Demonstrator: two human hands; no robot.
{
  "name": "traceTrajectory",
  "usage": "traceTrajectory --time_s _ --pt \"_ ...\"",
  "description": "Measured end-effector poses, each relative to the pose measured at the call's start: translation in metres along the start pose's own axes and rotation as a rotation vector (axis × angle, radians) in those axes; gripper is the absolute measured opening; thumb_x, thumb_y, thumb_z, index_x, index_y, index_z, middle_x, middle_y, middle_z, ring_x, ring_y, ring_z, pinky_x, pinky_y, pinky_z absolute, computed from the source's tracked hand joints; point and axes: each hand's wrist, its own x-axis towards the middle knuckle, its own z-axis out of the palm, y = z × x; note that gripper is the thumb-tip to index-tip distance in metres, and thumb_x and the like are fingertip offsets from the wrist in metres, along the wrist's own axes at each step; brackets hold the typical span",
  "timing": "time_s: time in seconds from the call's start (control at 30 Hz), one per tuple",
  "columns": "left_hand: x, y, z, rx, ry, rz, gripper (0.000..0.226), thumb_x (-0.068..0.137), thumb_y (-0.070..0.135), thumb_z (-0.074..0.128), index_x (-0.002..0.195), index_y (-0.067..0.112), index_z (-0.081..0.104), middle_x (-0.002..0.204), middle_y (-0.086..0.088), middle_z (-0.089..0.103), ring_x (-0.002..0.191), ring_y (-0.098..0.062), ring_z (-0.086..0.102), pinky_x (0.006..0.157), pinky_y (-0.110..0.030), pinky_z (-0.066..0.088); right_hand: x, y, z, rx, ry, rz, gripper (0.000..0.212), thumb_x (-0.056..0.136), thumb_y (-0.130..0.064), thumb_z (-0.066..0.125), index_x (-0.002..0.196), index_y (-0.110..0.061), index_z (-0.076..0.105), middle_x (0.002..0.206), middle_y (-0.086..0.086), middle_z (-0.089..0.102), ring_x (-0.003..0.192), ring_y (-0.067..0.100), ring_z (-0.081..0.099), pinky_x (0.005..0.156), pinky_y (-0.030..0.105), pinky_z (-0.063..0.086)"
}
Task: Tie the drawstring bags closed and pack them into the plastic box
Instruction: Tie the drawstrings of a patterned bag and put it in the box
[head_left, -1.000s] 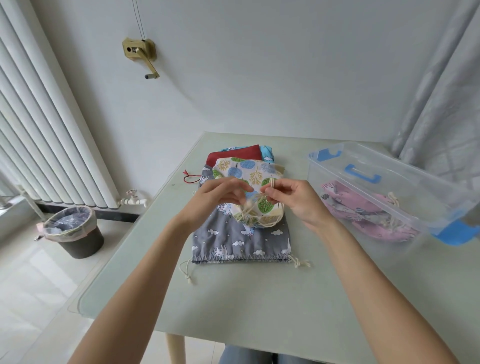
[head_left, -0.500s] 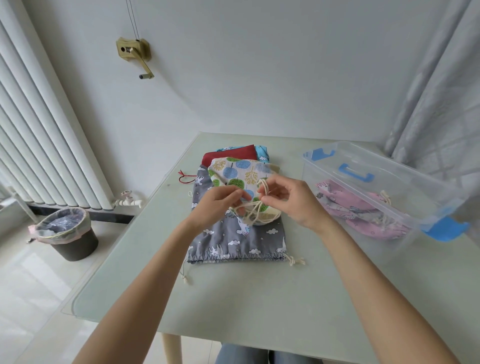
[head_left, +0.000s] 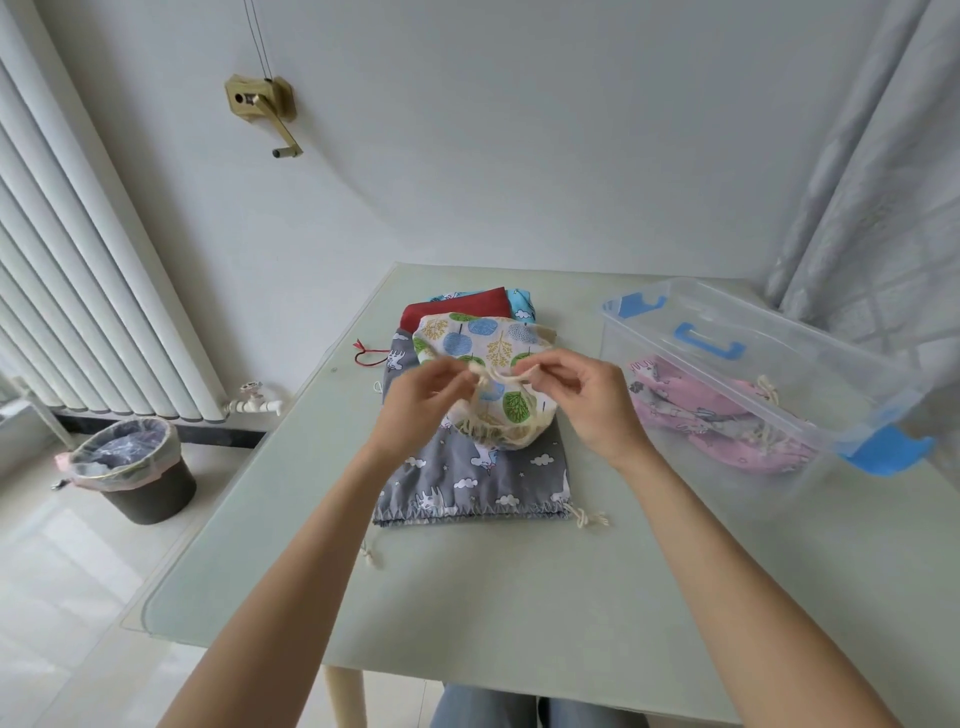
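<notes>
Plastic box on the table holds 1 pink bag. Left hand and right hand each pinch an end of the cream drawstring of the tree-print bag, which lies on a grey bag.

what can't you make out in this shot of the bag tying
Head view only:
- Knot state: the left hand and right hand blur the cord.
- Blue bag: mostly hidden under the red bag.
- Pink bags: count unclear through the plastic box wall.
</notes>
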Motion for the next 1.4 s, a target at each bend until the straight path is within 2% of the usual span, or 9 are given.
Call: traceTrajectory --time_s 0.2,0.33,0.43,0.53,0.73,0.9,1.1,1.23,1.4 --pt "-0.005 -0.003 -0.013 -0.645 0.173 -0.194 0.028 0.098 0.013 0.033 0.093 0.012 0.06 0.114 0.0 0.063 0.108 -0.012 0.058 0.092 -0.025 0.046 -0.009 0.024 -0.009 0.154 0.217 0.338 0.014 0.088 0.001 0.058 0.09 -0.011 0.066 0.082 0.0 0.072 0.07 0.004 0.068 0.064 0.016 0.052" --pt "-0.006 -0.009 -0.019 -0.949 0.163 -0.246 0.028 0.097 0.015 0.032 0.076 0.009 0.05 0.071 -0.003 0.067 0.082 -0.018 0.068 0.082 -0.027 0.053 -0.02 0.036 -0.014 0.016 0.169 0.401 0.018 0.088 -0.001 0.058 0.089 -0.018 0.063 0.084 0.007 0.071 0.066 0.005 0.067 0.06 0.014 0.051" --pt "-0.009 -0.021 -0.019 -0.697 0.278 -0.357 0.03 0.097 0.013 0.035 0.067 0.014 0.039 0.052 0.003 0.038 0.05 -0.012 0.043 0.059 -0.022 0.05 -0.027 0.038 -0.023 -0.028 0.189 0.394 0.023 0.088 0.0 0.057 0.083 -0.021 0.063 0.081 0.005 0.07 0.061 0.001 0.065 0.059 0.014 0.051" --pt "-0.014 -0.033 -0.018 -0.399 0.295 -0.352 0.031 0.098 0.008 0.033 0.067 0.015 0.034 0.059 0.002 0.027 0.052 -0.01 0.026 0.048 -0.018 0.032 -0.031 0.042 -0.033 -0.067 0.209 0.41 0.024 0.088 0.001 0.057 0.079 -0.021 0.062 0.08 0.007 0.069 0.062 0.001 0.066 0.058 0.014 0.051" --pt "-0.031 -0.036 -0.01 0.184 -0.055 -0.248 0.022 0.089 0.045 0.055 0.095 0.023 0.055 0.073 -0.005 0.064 0.057 -0.019 0.057 0.063 -0.03 0.049 -0.042 0.042 -0.032 -0.357 -0.103 0.47 0.042 0.078 0.009 0.052 0.081 -0.032 0.064 0.096 -0.005 0.068 0.097 0.013 0.062 0.09 0.028 0.047" --pt "-0.035 -0.034 -0.007 0.5 -0.083 -0.102 0.023 0.081 0.047 0.064 0.096 0.029 0.062 0.098 0.009 0.06 0.08 -0.012 0.059 0.072 -0.029 0.048 -0.041 0.01 -0.012 -0.177 -0.276 0.446 0.038 0.071 -0.005 0.047 0.091 -0.03 0.067 0.115 -0.012 0.06 0.108 0.006 0.053 0.083 0.019 0.04" --pt "-0.032 -0.041 0.001 0.607 -0.031 -0.093 0.025 0.082 0.05 0.063 0.094 0.029 0.067 0.091 0.013 0.069 0.079 -0.007 0.059 0.071 -0.027 0.049 -0.047 0.02 0.02 -0.81 -0.174 0.374 0.029 0.091 -0.045 0.051 0.098 -0.021 0.066 0.095 -0.005 0.071 0.093 0.018 0.062 0.088 0.035 0.04" --pt "-0.031 -0.033 0.003 0.483 0.001 -0.112 0.016 0.086 0.042 0.062 0.08 0.029 0.069 0.068 0.017 0.069 0.058 -0.005 0.06 0.064 -0.028 0.05 -0.046 0.024 0.03 -0.771 -0.095 0.269 0.018 0.093 -0.035 0.053 0.09 -0.025 0.067 0.077 -0.009 0.071 0.085 0.014 0.063 0.078 0.032 0.029" --pt "-0.03 -0.035 -0.003 0.63 0.067 -0.151 0.02 0.087 0.043 0.059 0.077 0.029 0.07 0.074 0.015 0.071 0.077 -0.014 0.065 0.064 -0.027 0.049 -0.04 0.022 0.016 -0.852 -0.014 0.071 0.014 0.09 -0.027 0.06 0.081 -0.022 0.069 0.073 -0.007 0.07 0.073 0.016 0.06 0.076 0.032 0.029"
